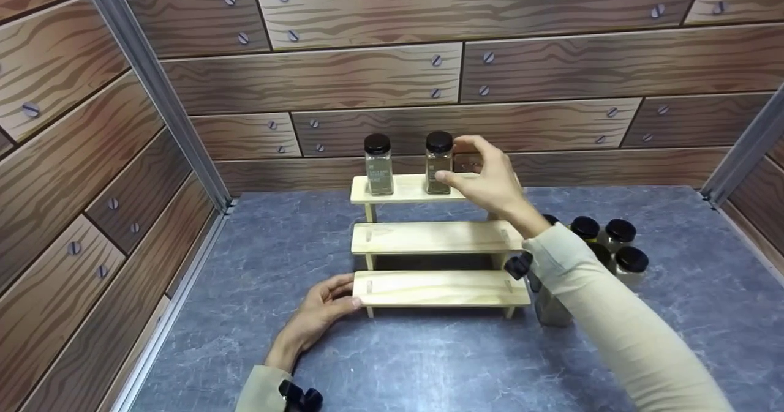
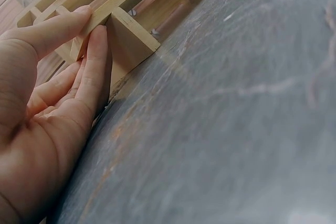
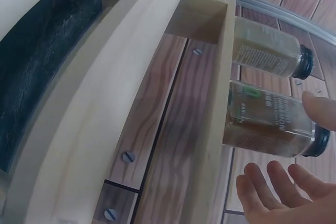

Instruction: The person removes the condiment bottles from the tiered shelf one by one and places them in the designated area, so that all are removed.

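A three-step wooden rack (image 1: 438,289) stands on the grey surface. My left hand (image 1: 321,308) pinches the left end of its lowest step, thumb above and fingers beneath, as the left wrist view shows. Two glass spice jars with black lids stand upright on the top step: a left jar (image 1: 380,173) with pale contents and a brown-filled jar (image 1: 438,164) near the middle. Beside the brown-filled jar is my right hand (image 1: 493,179), thumb and fingers spread. In the right wrist view, the fingers (image 3: 278,187) are apart from that jar (image 3: 268,119); thumb contact is unclear.
Several more black-lidded jars (image 1: 620,231) are grouped right of the rack, partly hidden by my right sleeve (image 1: 612,320). Wood-patterned panels (image 1: 367,81) rise behind the rack and along the sides. A metal strip (image 1: 165,320) edges the grey surface (image 1: 257,247) at left.
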`<state>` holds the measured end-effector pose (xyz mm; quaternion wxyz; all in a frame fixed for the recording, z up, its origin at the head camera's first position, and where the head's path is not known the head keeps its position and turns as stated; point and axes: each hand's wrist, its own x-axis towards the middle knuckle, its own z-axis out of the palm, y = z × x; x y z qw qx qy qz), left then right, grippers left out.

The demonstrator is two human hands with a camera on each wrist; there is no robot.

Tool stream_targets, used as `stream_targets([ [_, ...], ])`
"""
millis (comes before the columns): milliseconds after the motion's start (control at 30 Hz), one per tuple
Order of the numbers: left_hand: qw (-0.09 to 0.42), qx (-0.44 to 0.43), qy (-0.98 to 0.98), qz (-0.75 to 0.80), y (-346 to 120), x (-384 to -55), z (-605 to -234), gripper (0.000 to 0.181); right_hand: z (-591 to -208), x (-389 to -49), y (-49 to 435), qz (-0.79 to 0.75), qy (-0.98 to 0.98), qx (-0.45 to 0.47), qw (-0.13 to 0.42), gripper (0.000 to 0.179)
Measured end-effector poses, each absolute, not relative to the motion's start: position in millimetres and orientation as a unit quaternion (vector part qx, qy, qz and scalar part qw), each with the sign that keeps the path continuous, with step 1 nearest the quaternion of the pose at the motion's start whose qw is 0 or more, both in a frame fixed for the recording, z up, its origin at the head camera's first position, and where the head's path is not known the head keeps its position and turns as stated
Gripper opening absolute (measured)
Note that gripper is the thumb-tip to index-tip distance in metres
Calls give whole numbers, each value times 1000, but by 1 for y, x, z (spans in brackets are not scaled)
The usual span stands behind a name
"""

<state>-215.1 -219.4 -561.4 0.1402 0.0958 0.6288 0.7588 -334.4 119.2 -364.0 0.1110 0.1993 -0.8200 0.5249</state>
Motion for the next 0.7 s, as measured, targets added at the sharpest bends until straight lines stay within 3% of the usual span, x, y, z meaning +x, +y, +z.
stream_targets([
  [700,138,87,635,755,-219,-215,-563,75,-367,-347,102,536,-806,216,127,47],
])
